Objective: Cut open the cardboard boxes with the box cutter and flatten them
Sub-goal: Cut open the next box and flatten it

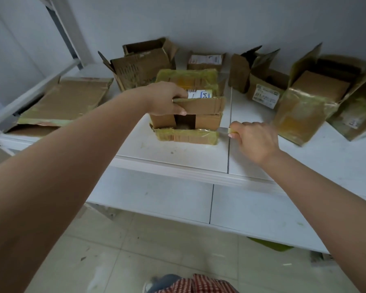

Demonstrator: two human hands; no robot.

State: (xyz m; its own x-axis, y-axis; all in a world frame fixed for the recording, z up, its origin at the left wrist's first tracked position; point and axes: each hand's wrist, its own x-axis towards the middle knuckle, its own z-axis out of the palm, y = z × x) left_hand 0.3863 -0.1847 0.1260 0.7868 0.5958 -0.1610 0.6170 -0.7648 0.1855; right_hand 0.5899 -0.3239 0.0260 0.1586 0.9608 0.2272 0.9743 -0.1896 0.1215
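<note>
Cardboard fills the left hand (167, 98): its fingers curl over the top of a raised flap (203, 105) on the box (186, 106) being worked on, thumb pressed to the flap's near face, so the flap stands up from the front of the box. At four o'clock from that grip, the right hand (255, 138) is closed round the box cutter (225, 130), of which only a yellowish stub and a short pale blade show past the thumb; the blade tip sits at the box's lower right corner, right by the tape on the bottom flap (186, 136), though whether it touches cannot be told. That bottom flap lies folded down flat on the white table (178, 153), and the dark inside of the box shows between the two flaps. Bare tabletop runs from the box toward the near edge at six o'clock, and a narrow lane stays open at three o'clock between the box and a taped box (306, 106). At nine o'clock a flattened box (66, 102) lies over the table's left edge. Across the back, from eleven to two o'clock, more open boxes (140, 64) stand along the wall (220, 22), close behind the one held.
</note>
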